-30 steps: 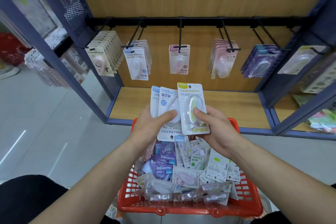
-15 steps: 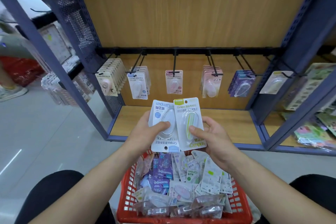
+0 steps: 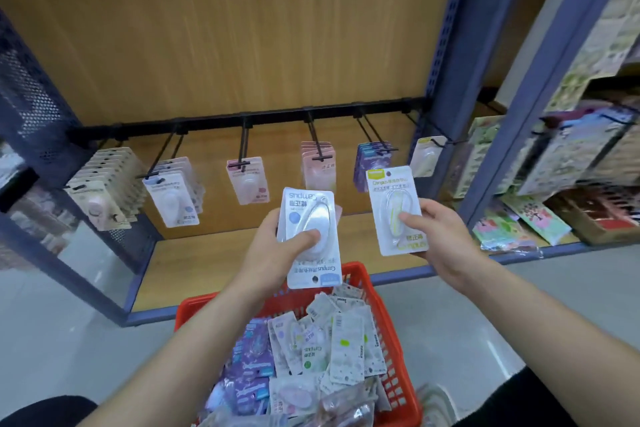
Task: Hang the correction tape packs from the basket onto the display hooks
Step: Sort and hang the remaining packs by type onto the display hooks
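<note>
In the head view, the left hand (image 3: 273,246) grips a blue-labelled pack (image 3: 310,236) upside down, with the thumb pressed on its blister. The right hand (image 3: 440,239) pinches a yellow-green pack (image 3: 396,210) upright; both packs are lifted clear of the red basket (image 3: 381,305), which is heaped with more (so most of the work looks still to do). The display hooks (image 3: 246,146) already carry packs, and the pale pack (image 3: 424,156) on the far-right hook seems to match the right hand's, though blur smears the hung labels, I cannot tell whether more packs sit behind the blue one, and the basket's near edge is cut off.
</note>
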Available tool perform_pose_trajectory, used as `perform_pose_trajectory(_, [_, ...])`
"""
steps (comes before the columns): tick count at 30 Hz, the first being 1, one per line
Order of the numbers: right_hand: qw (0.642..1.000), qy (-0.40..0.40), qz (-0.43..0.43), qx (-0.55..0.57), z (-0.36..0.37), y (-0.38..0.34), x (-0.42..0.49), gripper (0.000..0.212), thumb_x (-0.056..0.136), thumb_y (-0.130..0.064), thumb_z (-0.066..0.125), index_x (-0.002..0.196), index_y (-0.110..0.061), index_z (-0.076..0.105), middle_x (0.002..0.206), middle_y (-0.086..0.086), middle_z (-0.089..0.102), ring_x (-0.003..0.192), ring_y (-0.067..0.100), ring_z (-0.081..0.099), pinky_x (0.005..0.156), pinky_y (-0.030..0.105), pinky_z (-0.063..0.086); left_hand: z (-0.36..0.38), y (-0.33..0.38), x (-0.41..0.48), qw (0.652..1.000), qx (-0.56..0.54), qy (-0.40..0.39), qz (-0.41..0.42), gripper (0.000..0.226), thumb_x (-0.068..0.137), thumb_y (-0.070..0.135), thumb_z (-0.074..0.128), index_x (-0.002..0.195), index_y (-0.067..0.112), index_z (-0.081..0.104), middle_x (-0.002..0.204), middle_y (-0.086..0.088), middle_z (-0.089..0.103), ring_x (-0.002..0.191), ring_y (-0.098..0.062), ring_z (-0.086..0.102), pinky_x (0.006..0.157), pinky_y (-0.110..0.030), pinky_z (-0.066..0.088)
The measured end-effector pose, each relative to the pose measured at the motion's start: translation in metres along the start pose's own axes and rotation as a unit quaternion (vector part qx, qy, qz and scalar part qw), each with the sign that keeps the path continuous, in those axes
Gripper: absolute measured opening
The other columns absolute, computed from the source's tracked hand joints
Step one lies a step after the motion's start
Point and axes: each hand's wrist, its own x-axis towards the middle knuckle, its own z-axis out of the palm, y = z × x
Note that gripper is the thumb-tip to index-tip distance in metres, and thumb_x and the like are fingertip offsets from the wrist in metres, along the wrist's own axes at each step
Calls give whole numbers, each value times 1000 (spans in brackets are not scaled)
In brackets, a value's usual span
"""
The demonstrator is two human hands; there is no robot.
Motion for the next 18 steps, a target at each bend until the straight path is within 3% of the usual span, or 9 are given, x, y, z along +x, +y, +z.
perform_pose_trajectory(4, [997, 63, -10, -40, -58, 4, 42, 23, 99, -4, 63, 119, -15, 62, 94, -3, 76, 74, 13, 73, 51, 21, 52, 45, 4, 32, 1000, -1, -15, 0, 32, 94, 9, 69, 122, 21, 62, 111, 3, 77, 88, -14, 77, 55, -22, 55])
perform_pose_trajectory(7, [995, 87, -10, -53, -87, 15, 83, 26, 100, -6, 63, 124, -15, 58, 103, 0, 72, 83, 15, 70, 57, 27, 52, 72, 1, 55, 1000, 3, -23, 0, 33, 93, 6, 69, 123, 20, 62, 111, 2, 76, 83, -10, 75, 54, -19, 53])
perform_pose_trajectory(13, [994, 100, -27, -32, -106, 28, 144, 26, 102, -11, 61, 123, -25, 55, 119, -3, 70, 103, 20, 72, 82, 46, 61, 99, -15, 88, 1000, 12, -10, 0, 33, 91, 10, 72, 121, 22, 64, 103, 6, 77, 91, -18, 76, 56, -22, 54])
perform_pose_trajectory(16, [994, 106, -39, -9, -105, 27, 156, 27, 103, -12, 58, 127, -24, 53, 118, -6, 69, 101, 15, 71, 67, 34, 59, 105, -21, 95, 1000, 7, -1, -5, 34, 92, 10, 71, 122, 22, 64, 105, 4, 77, 87, -16, 76, 54, -20, 53])
perform_pose_trajectory(18, [994, 104, -33, 7, -105, 28, 161, 27, 104, -13, 57, 128, -24, 52, 117, -5, 69, 100, 17, 72, 66, 33, 57, 107, -23, 99, 1000, 5, 0, -8, 34, 93, 10, 71, 123, 23, 64, 108, 2, 77, 88, -17, 76, 52, -19, 52])
